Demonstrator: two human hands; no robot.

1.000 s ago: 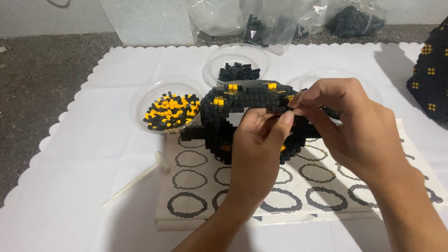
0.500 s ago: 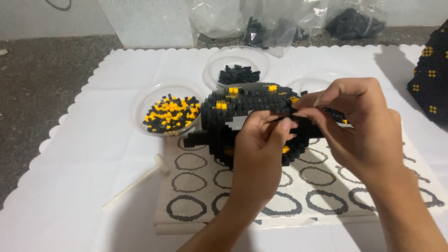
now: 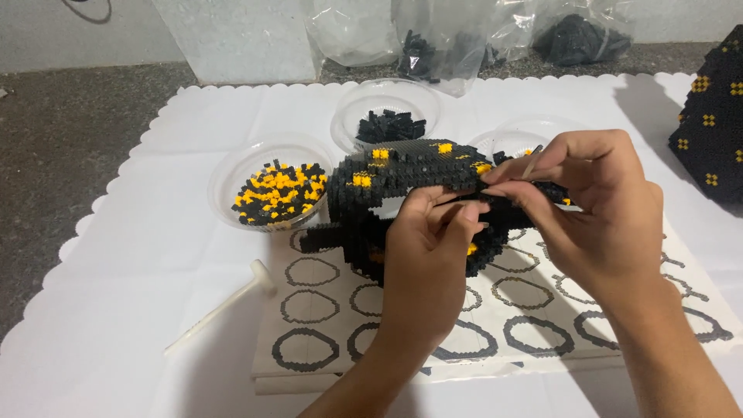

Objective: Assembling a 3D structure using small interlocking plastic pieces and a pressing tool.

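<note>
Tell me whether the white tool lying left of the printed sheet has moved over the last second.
No. The white tool lies at the same angle, its head touching the printed sheet corner, as before.

Hobby table at home (probably): scalloped white cloth [image 3: 116,255], bowls of tiny bricks [image 3: 277,192].

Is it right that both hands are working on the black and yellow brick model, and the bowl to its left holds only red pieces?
Not quite. The head view shows the bowl left of the brick model holding mixed black and yellow pieces, not red. The rest stands: the left hand and right hand are both on the model.
</note>
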